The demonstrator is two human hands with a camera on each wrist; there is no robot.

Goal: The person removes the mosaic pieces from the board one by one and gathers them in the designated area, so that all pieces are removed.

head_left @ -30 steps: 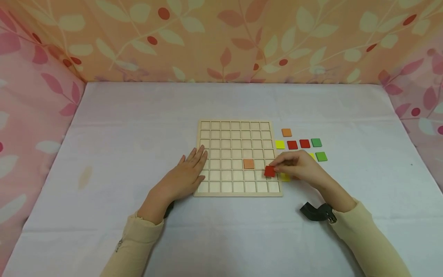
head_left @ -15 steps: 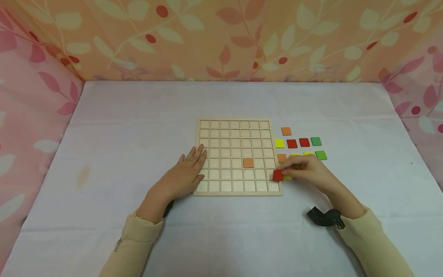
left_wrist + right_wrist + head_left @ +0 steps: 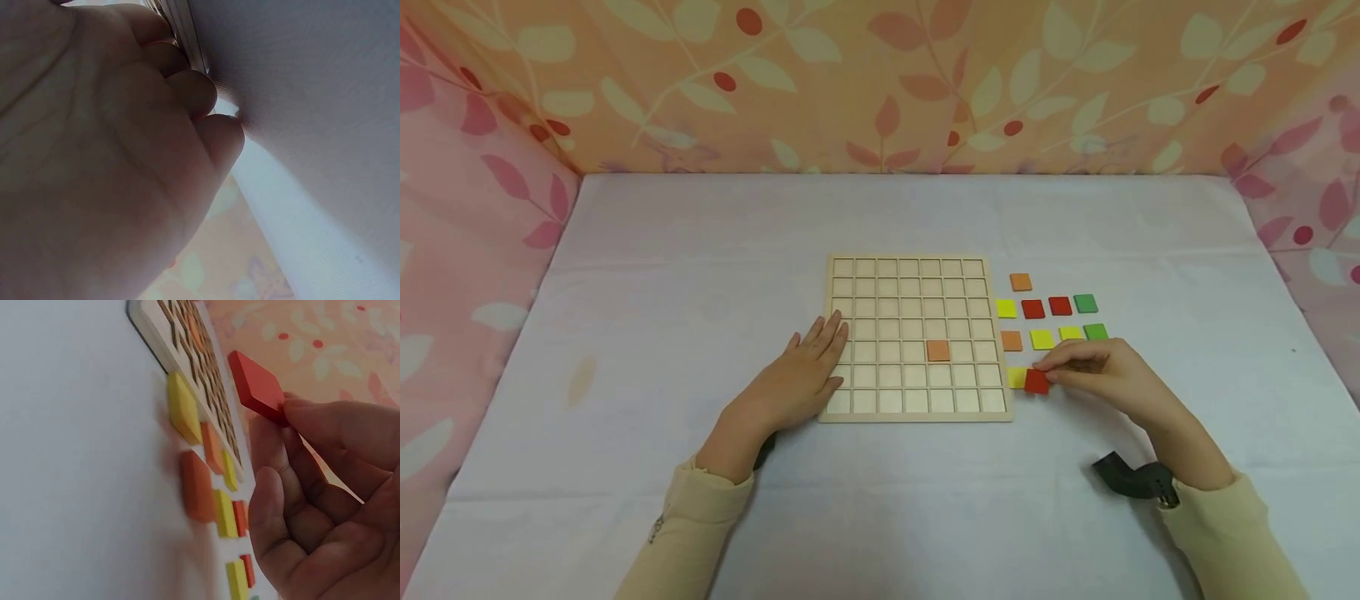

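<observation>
My right hand (image 3: 1108, 379) pinches a red square tile (image 3: 1037, 382) between thumb and fingertips, just right of the wooden grid board (image 3: 915, 417). In the right wrist view the red tile (image 3: 259, 387) is raised off the table. A yellow tile (image 3: 1016, 378) lies beside the board, left of the held tile. Near it, an orange tile (image 3: 197, 484) shows in the right wrist view but is hidden in the head view. My left hand (image 3: 793, 383) rests with extended fingers on the board's left edge. One pale orange tile (image 3: 937, 350) sits in a cell of the board.
Right of the board lie loose tiles: orange (image 3: 1021, 282), yellow (image 3: 1042, 339), red (image 3: 1060, 306) and green (image 3: 1086, 303), in rough rows. A white cloth (image 3: 715, 225) covers the table. Patterned fabric (image 3: 880, 83) stands behind and at both sides.
My right hand has moved right with the red tile, from over the board's lower right cells to beyond its right edge. The left hand has stayed put.
</observation>
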